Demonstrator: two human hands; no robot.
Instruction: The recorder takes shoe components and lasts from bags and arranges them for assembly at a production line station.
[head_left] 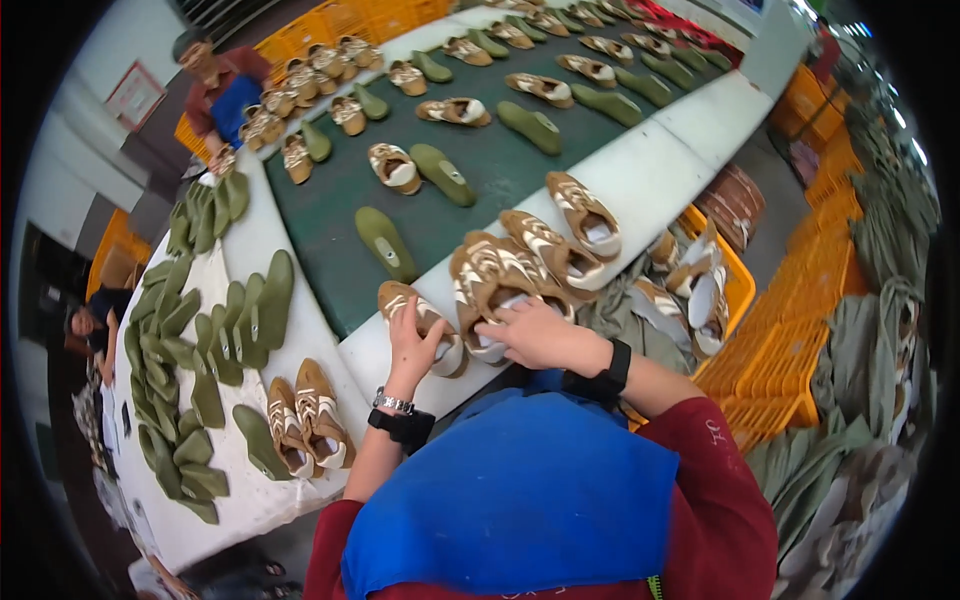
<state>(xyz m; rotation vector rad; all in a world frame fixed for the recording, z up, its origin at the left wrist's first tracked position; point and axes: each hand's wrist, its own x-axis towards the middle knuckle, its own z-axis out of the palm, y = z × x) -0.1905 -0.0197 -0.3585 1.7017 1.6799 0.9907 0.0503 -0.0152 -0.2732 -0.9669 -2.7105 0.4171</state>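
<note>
Brown-and-cream lace-up sneakers stand along the white near ledge in front of me. My left hand grips the leftmost sneaker, its fingers at the outer side and the thumb toward the opening. My right hand reaches over the neighbouring sneaker, its fingers closed at the shoe's opening; the palm hides part of the heel. Further right along the ledge are another sneaker and the end sneaker. Just beyond my left hand, a green shoe last lies on the dark green belt.
Rows of sneakers and green lasts cover the belt. A pile of lasts and a sneaker pair rest on the white side table. Orange crates stand at right, one holding shoes. A co-worker works at far left.
</note>
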